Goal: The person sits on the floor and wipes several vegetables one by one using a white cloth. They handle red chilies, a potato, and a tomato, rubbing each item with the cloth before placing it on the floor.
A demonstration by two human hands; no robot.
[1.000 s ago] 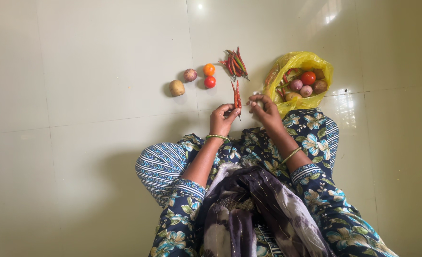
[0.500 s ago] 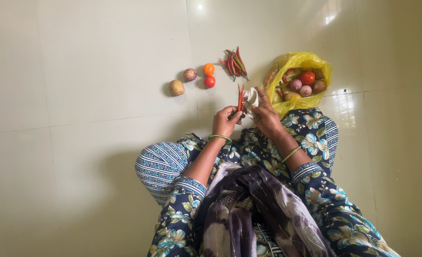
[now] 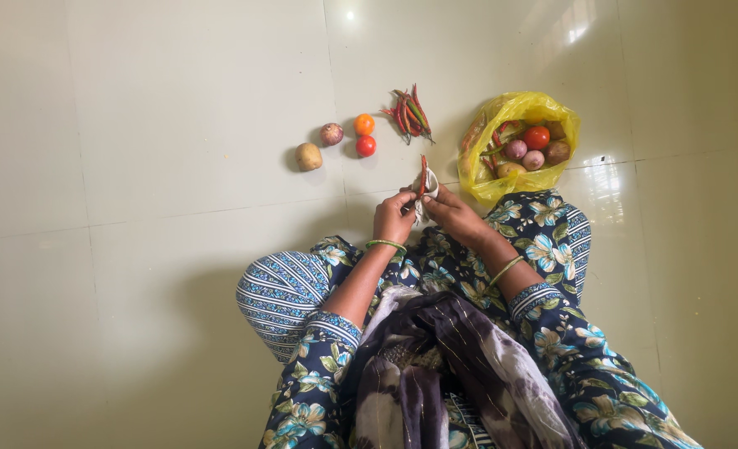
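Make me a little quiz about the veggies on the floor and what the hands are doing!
1. What does the left hand hold together with the right hand?
2. True or false: the yellow bag has vegetables inside.
3. How many round vegetables lie loose on the floor left of the chilli pile?

Key
1. A red chilli, with something white.
2. True.
3. Four: potato, onion, orange tomato, red tomato.

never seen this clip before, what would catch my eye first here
The two hands, left hand and right hand, meet at the centre, holding a red chilli and a small white cloth. To the right lies an open yellow bag of vegetables; beyond the hands lies a chilli pile, with two tomatoes to its left.
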